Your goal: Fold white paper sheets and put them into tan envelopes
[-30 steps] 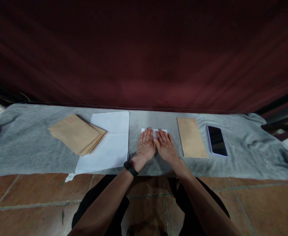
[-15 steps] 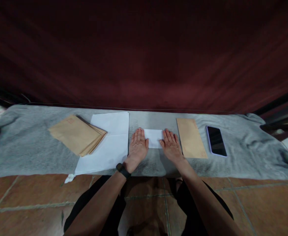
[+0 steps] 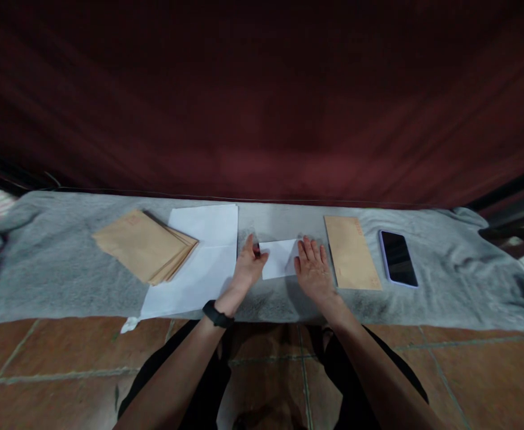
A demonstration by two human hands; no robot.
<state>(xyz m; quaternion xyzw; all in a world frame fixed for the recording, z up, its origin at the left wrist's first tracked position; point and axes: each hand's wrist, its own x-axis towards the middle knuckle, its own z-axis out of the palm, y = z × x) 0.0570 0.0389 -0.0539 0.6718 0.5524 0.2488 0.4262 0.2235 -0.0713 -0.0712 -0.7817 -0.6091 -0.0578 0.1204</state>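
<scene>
A small folded white paper (image 3: 279, 259) lies on the grey cloth between my hands, slightly tilted. My right hand (image 3: 312, 266) rests flat over its right end, fingers stretched out. At the left end is my left hand (image 3: 249, 263), turned on its side with thumb and fingers apart and nothing visibly held. A dark gap shows between that thumb and the index finger. To the right of my right hand lies a brown envelope (image 3: 352, 253). Large white sheets (image 3: 212, 263) are spread left of my left hand.
A fanned stack of brown envelopes (image 3: 141, 246) overlaps the white sheets. A phone (image 3: 398, 258) in a lilac case lies at the right. Everything sits on a long surface draped in grey cloth (image 3: 459, 269), with a dark red curtain (image 3: 262, 119) behind and a tiled floor (image 3: 56, 352) in front.
My left hand has lifted from lying flat and turned onto its side, thumb apart. The folded paper has tilted and shows more of its left end. My right hand stays flat.
</scene>
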